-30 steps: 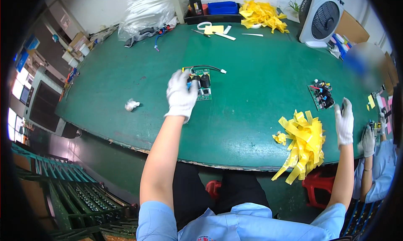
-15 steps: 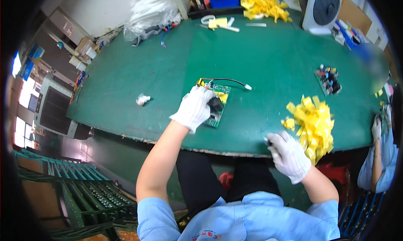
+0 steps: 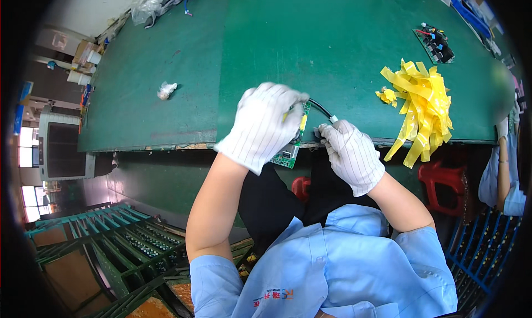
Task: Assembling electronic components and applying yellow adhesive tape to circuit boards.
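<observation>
In a white striped glove, my left hand [image 3: 266,124] is closed over a green circuit board [image 3: 284,159], hiding most of it. The board's lower end sticks out past the table's near edge. From its upper part a black cable [image 3: 320,106] curves right to a white connector [image 3: 333,119], close to my right fingertips. My right hand [image 3: 353,157], also gloved, pinches a small dark piece [image 3: 317,132] just right of the board; its kind cannot be made out.
Yellow tape strips [image 3: 424,104] lie in a heap on the green table [image 3: 277,46] to the right. Another circuit board [image 3: 436,44] sits farther back. A crumpled white wad [image 3: 166,90] is at left. A co-worker's arm [image 3: 503,168] shows at far right, near a red stool [image 3: 442,186].
My right hand has moved left from beside the yellow strips to the board. The board has come toward me, over the table edge, in my left hand. The view has tilted down.
</observation>
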Tool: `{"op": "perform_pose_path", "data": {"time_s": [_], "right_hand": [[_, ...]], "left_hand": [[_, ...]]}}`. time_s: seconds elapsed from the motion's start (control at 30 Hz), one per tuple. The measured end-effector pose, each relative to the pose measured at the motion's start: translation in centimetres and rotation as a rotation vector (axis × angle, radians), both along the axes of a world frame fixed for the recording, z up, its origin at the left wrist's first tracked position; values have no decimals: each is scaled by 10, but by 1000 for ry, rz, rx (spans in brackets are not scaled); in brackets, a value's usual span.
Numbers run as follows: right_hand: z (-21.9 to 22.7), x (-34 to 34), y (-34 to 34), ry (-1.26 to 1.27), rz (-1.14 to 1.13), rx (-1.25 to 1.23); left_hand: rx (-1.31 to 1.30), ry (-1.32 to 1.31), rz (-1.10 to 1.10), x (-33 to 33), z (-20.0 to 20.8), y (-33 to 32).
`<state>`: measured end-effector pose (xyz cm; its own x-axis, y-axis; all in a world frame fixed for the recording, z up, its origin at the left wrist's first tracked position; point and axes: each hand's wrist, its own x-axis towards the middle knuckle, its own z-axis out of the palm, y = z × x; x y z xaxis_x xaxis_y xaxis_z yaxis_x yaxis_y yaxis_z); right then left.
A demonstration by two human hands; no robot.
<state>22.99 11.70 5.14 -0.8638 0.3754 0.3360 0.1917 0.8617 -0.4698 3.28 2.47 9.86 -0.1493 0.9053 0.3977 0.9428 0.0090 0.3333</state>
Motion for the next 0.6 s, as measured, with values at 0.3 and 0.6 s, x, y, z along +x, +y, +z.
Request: {"op": "perform_pose_path", "data": {"time_s": [0.3,0.6], "right_hand": [[-6,-12,-9,-39,9,45],[3,-19,-6,-192,19,10]], "left_hand": [[-189,-194,57,-16,-27,30],[-184,-200,51,-20,-31,33]]}}
